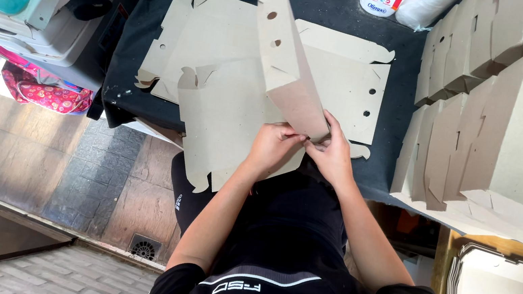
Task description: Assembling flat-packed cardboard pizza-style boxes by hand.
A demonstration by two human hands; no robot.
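Hands: left hand [273, 147] and right hand [331, 151] both pinch the near end of a half-folded cardboard box [289, 62], fingers closed on it.
Box: tilted above flat cardboard blanks [221, 46] at the desk's [335, 7] near edge.
Right edge: stacked folded boxes [486, 103] crowd it.

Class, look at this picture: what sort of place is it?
Probably a small box-making workstation: flat cardboard blanks lie on a dark-covered table, and folded boxes are stacked at the right.
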